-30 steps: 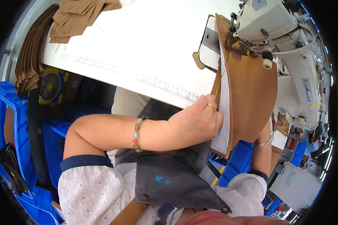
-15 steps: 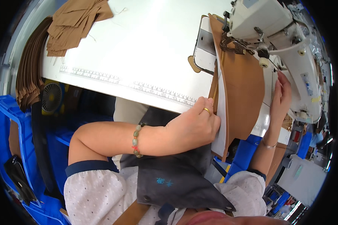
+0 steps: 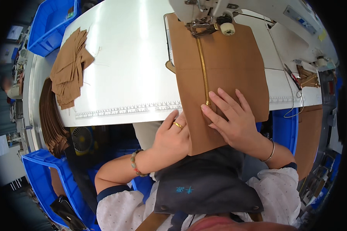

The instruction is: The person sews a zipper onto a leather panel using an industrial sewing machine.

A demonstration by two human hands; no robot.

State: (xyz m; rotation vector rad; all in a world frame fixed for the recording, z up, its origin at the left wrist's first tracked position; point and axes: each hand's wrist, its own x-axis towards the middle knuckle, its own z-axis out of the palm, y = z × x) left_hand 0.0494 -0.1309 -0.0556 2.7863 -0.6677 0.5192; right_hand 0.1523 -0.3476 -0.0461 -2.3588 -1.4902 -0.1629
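Both hands are now laid on the brown panel (image 3: 223,77), which a second ago hung on edge at the right of the frame and is now spread flat on the white tabletop (image 3: 131,57), its near end overhanging the edge at centre. The right hand (image 3: 235,121), previously away beside the machine, is pressed flat with fingers (image 3: 227,101) spread just beside the gold zipper (image 3: 202,69). The left hand (image 3: 173,136) is curled on the panel's lower left edge; the grip underneath cannot be told. Judged from this, the zipper is lined up under the sewing machine (image 3: 204,15) head at upper centre. The needle is too small to make out. Folded brown pieces (image 3: 69,73) are noted at upper left.
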